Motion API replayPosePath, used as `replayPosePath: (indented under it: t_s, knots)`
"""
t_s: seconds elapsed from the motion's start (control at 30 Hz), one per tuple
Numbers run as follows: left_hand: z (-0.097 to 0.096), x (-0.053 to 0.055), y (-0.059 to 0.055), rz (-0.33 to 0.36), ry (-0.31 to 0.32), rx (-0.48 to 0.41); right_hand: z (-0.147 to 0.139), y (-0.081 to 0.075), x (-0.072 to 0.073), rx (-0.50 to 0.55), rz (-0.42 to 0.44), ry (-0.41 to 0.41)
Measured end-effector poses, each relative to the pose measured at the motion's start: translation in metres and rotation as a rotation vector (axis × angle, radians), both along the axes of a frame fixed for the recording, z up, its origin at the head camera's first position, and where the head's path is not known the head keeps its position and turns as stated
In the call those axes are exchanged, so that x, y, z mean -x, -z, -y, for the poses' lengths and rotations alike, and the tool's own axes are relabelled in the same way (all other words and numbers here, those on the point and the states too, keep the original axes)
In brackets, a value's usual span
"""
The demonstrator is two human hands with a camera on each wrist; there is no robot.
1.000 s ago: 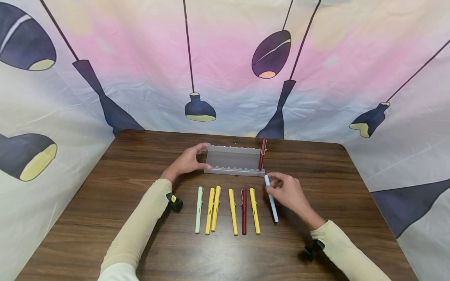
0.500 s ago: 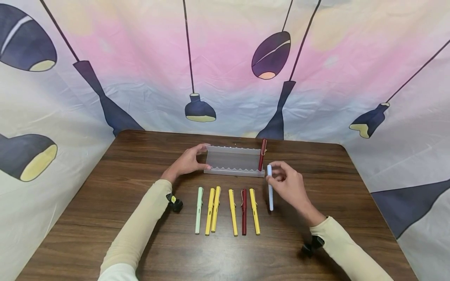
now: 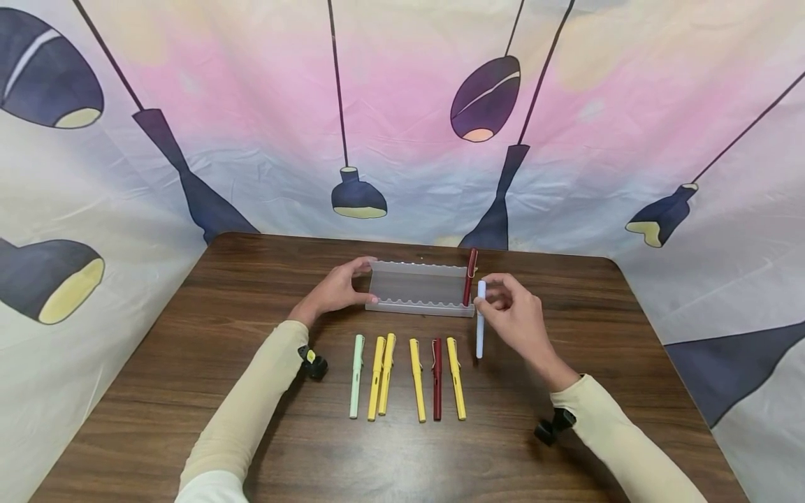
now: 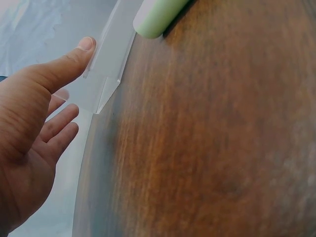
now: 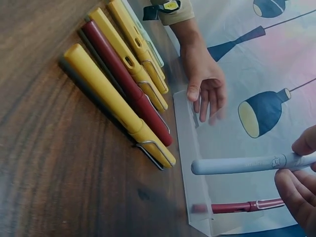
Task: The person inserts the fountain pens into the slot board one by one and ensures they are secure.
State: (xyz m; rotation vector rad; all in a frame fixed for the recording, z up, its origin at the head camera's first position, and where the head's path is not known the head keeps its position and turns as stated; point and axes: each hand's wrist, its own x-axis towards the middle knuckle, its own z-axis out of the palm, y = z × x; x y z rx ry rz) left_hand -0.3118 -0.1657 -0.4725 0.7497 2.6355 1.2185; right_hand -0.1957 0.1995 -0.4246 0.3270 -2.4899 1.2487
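Observation:
My left hand [image 3: 333,288] holds the left end of a clear, notched pen rack [image 3: 418,307], thumb at the front edge and fingers toward the back. A dark red pen [image 3: 470,276] lies across the rack's rightmost notches. Between thumb and fingers, my right hand [image 3: 518,314] pinches a light blue pen [image 3: 481,335] just right of the rack, held off the table. In the right wrist view the light blue pen [image 5: 232,166] appears beside the red pen [image 5: 242,206], apart from it.
In front of the rack lies a row of pens: a mint green pen [image 3: 356,377], several yellow pens [image 3: 455,377] and another dark red pen [image 3: 437,381]. The wooden table [image 3: 251,265] ends at a printed cloth backdrop [image 3: 402,105].
My right hand has lifted the light blue pen off the table and moved it away from me, toward the rack's right end; the pen is now straighter. My left hand stays put.

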Motion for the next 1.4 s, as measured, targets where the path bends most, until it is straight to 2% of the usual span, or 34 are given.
replayPosePath:
  t_s: [0.47,0.7,1.07,1.4]
  knots:
    - [0.0,0.0,0.0,-0.001,-0.003,-0.005,0.007,-0.014,0.021,0.014,-0.1,0.048]
    - [-0.001,0.0,-0.001,-0.007,0.006,-0.013,0.013,-0.015,0.034,0.021,-0.132,0.067]
    - [-0.002,-0.001,0.0,0.0,0.008,-0.014,0.017,-0.01,0.056,0.042,-0.173,0.106]
    - [-0.003,-0.002,-0.001,-0.003,0.005,-0.013,0.022,-0.001,0.069,0.044,-0.211,0.117]
